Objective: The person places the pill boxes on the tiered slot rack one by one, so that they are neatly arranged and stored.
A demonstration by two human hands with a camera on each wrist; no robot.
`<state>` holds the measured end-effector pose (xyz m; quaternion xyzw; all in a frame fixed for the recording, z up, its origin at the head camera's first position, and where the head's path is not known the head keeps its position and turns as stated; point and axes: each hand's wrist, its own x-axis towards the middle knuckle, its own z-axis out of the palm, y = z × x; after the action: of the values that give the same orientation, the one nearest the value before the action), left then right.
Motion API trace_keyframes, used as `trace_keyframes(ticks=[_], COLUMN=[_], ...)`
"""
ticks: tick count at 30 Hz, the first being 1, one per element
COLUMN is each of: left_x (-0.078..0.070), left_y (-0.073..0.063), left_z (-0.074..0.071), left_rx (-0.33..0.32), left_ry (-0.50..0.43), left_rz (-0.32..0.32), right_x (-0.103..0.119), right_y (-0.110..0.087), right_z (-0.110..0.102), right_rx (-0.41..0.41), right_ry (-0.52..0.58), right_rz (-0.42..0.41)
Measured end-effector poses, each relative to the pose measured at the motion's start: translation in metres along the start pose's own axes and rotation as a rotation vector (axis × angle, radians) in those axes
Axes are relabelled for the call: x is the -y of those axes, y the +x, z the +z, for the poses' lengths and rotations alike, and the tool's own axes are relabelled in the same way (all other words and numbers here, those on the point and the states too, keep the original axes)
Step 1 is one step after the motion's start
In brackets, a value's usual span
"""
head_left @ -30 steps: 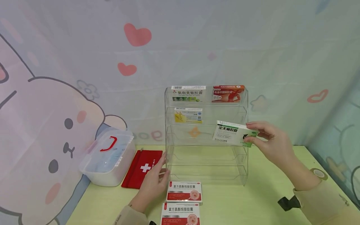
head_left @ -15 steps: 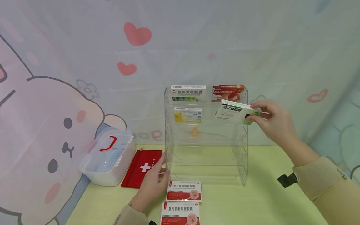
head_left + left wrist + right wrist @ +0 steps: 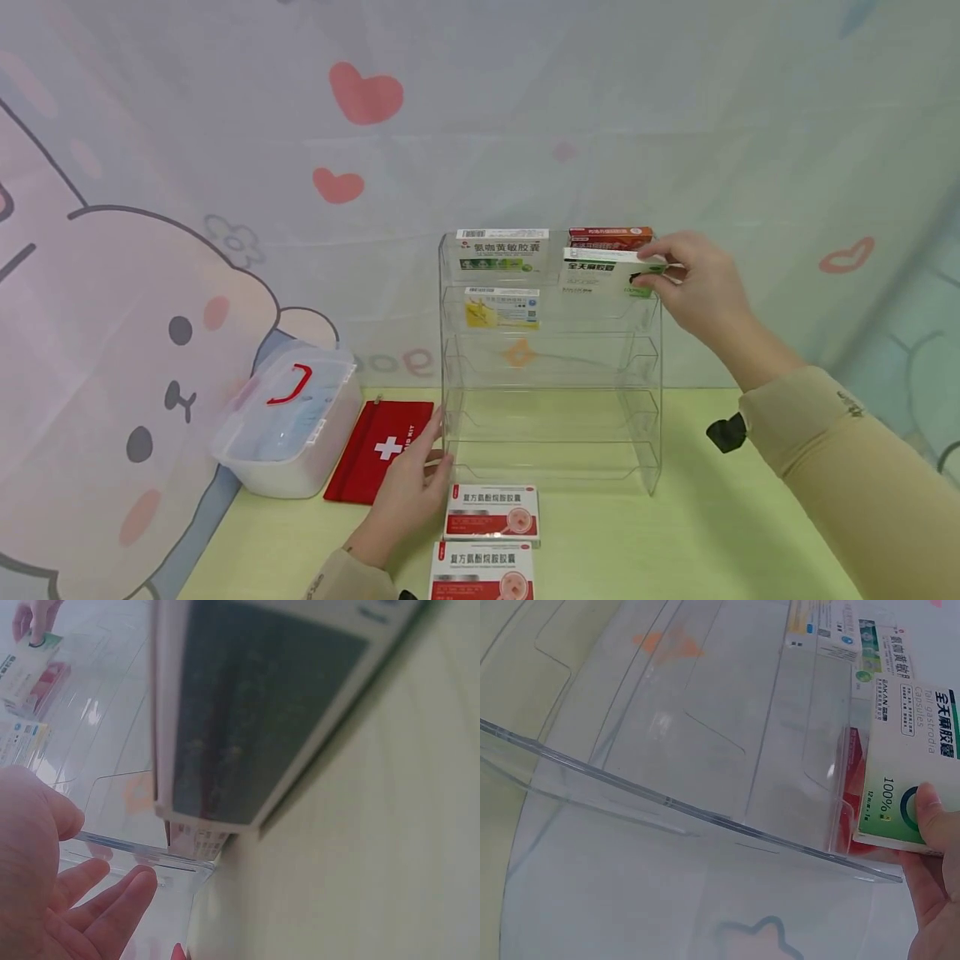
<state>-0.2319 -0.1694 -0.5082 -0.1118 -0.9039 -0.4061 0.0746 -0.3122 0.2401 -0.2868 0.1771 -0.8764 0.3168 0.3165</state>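
Observation:
My right hand (image 3: 697, 283) pinches a white-and-green capsule box (image 3: 596, 279) by its right end, thumb in front and fingers behind. The box is at the top right of a clear tiered display rack (image 3: 658, 425), overlapping the lower part of a red medicine box (image 3: 611, 237) there. In the right wrist view, the capsule box (image 3: 904, 761) has its printed face showing and the thumb on its green end. My left hand (image 3: 408, 487) holds the rack's left side panel low down. The left wrist view shows the thumb (image 3: 64, 814) and fingers on opposite sides of the panel edge.
A white-green box (image 3: 502, 252) sits on the top tier, a yellow-white box (image 3: 501, 308) below it. Two red-white boxes (image 3: 491, 511) lie before the rack. Leftward are a red first-aid pouch (image 3: 367, 450) and a lidded plastic case (image 3: 281, 467). A patterned cloth (image 3: 525, 108) hangs behind.
My right hand has carried the capsule box up from mid-rack to the top right tier, then slightly left, and its tilt has levelled. The left hand has stayed at the rack's side.

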Motion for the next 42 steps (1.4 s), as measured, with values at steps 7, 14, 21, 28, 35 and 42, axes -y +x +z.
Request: trace_keyframes(ticks=[7,14,21,28,35,42], left_x=[-0.001,0.0,0.0,0.001,0.002,0.003], left_y=[0.0,0.002,0.001,0.001,0.002,0.001], left_z=[0.002,0.002,0.001,0.001,0.0,0.0], left_rx=[0.003,-0.003,0.01,0.009,0.012,0.012], left_ry=[0.002,0.002,-0.008,-0.004,-0.013,-0.016], left_rz=[0.011,0.015,-0.017,-0.024,-0.012,-0.014], right_x=[-0.006,-0.008,-0.006,-0.006,-0.004,-0.002], right_y=[0.001,-0.002,-0.006,-0.007,-0.006,-0.009], right_z=[0.008,0.015,0.021,0.024,0.028,0.033], right_rx=[0.047,0.083,0.155,0.185,0.241,0.231], right_ry=[-0.057,-0.093,-0.079,-0.107,-0.199,-0.228], right_rz=[-0.005,0.009,0.05,0.043,0.048,0.062])
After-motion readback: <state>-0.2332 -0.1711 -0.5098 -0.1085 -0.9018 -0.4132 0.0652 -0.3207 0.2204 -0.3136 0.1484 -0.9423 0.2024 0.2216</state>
